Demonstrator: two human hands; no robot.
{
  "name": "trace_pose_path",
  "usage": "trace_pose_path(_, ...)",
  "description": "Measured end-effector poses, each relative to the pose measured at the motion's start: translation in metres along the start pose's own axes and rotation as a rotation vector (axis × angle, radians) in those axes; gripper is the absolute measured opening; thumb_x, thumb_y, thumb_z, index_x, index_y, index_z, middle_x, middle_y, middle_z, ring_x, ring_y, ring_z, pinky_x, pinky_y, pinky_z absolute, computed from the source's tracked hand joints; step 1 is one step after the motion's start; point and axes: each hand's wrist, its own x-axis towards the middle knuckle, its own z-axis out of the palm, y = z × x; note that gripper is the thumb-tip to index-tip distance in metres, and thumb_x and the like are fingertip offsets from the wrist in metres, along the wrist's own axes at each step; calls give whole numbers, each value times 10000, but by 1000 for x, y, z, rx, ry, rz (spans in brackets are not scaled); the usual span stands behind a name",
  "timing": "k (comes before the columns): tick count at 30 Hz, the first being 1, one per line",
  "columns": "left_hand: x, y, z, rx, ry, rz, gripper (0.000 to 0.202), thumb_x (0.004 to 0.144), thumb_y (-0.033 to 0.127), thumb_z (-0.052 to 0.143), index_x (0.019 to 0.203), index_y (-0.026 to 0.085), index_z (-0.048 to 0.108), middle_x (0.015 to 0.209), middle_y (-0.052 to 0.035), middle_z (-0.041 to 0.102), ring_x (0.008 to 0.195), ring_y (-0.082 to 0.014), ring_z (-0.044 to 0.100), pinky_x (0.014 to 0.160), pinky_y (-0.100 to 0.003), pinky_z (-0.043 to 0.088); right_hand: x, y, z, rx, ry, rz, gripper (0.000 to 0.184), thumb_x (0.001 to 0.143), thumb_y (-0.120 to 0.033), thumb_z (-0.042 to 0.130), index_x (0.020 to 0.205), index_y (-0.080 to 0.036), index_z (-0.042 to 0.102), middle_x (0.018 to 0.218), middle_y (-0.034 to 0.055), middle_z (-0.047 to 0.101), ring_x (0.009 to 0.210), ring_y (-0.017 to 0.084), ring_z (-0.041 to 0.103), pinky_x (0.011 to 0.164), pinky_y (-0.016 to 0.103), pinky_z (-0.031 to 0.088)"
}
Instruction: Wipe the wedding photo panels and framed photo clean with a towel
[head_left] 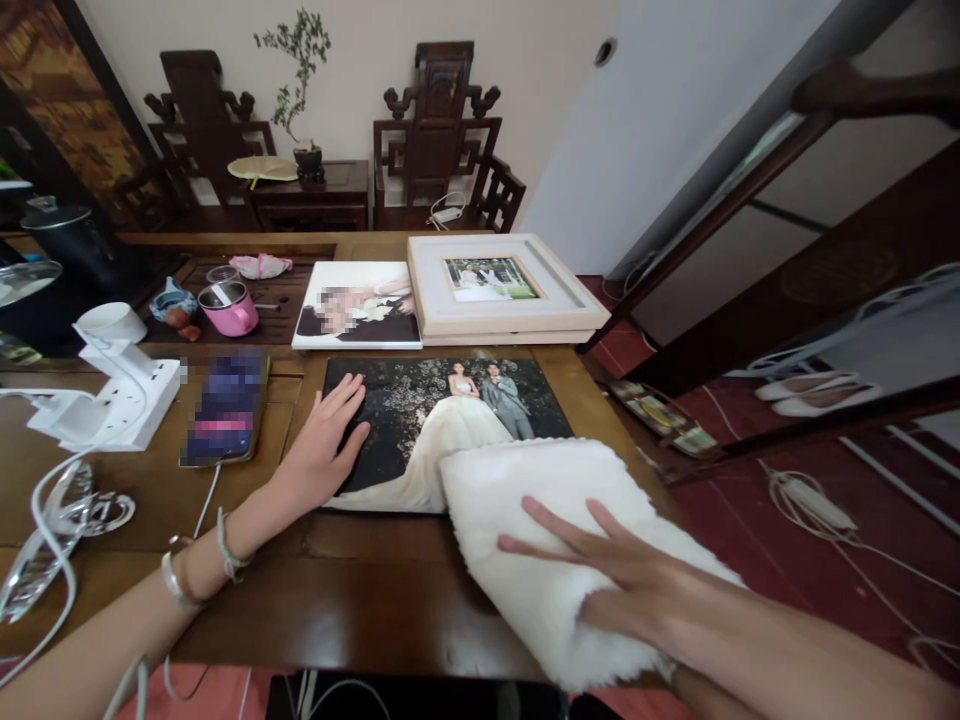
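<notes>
A dark wedding photo panel [390, 410] lies flat on the wooden table, showing a couple and a long white gown. My left hand [330, 435] rests on its left edge, fingers stretched out and holding nothing. Under my right hand [600, 560] is a white fluffy cloth [547, 480], which covers the panel's lower right corner and hangs towards the table's front edge. The fingers of that hand are spread flat on the cloth, pressing it; the thumb is partly hidden in its folds.
Behind the panel lie a white-edged photo block [360, 310] and a framed photo [495, 285]. On the left are a phone [225, 410], a white power strip [142, 405], a pink cup [229, 308], a clear hair claw [64, 540] and loose cables. Chairs stand beyond the table.
</notes>
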Motion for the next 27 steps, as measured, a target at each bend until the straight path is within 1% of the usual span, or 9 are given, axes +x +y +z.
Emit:
trace_pose_path(2,0,0,-1,5,-8,0,467,966,278,363,1420,169,388,1530,-130,347,1446,-238,244,1163,-543,166,7,0,-5,26,-22,15,557,732,-21,417,1160,-319,613,1489,-15,392,1376,270,286,1105,531,307)
trace_pose_path(5,0,1,-2,15,-23,0,473,965,278,360,1423,161,384,1530,-134,345,1448,-240,237,1165,-540,166,37,18,-13,45,26,57,598,663,9,399,1130,-283,631,1524,-4,332,1392,292,218,1130,556,222)
trace_pose_path(10,0,3,-4,1,-27,8,466,967,274,360,1427,198,377,1536,-109,341,1450,-234,233,1163,-548,167,102,60,-31,-80,34,120,640,634,50,399,1212,-172,559,1517,134,359,1418,311,72,1116,636,174)
trace_pose_path(14,-1,3,-4,4,-38,-6,472,969,274,358,1428,168,371,1539,-120,332,1453,-226,221,1169,-533,161,124,74,-40,-141,18,96,662,611,85,389,1209,-151,548,1501,175,377,1423,322,67,1094,671,189)
trace_pose_path(18,-1,3,-3,1,-25,-10,477,971,275,353,1440,190,356,1542,-119,326,1450,-237,228,1164,-545,167,106,48,-21,-158,67,23,640,582,96,375,1121,-161,606,1544,139,296,1426,336,79,1097,678,157)
trace_pose_path(20,-1,2,-2,-5,-17,-6,478,970,277,354,1441,195,358,1540,-119,329,1448,-242,233,1161,-549,171,88,22,-2,-170,62,-2,632,559,95,374,1053,-198,640,1545,90,301,1428,341,69,1083,699,163)
trace_pose_path(23,-1,1,0,-5,-7,0,480,968,276,360,1441,197,357,1540,-117,329,1447,-242,237,1159,-555,168,61,-19,20,-146,53,-6,564,532,59,441,971,-220,660,1548,86,277,1414,403,53,1027,767,184)
trace_pose_path(25,-1,0,0,0,-6,1,480,967,276,362,1441,198,357,1541,-116,325,1447,-240,239,1160,-555,167,52,-36,25,-117,19,-19,508,552,41,468,934,-231,663,1552,66,264,1419,393,58,1049,743,189)
trace_pose_path(27,-1,0,0,6,-9,3,477,967,279,363,1437,197,363,1541,-116,327,1447,-235,239,1163,-550,167,54,-39,21,-97,-13,-34,500,552,45,462,918,-225,669,1539,66,298,1419,392,90,1052,740,191)
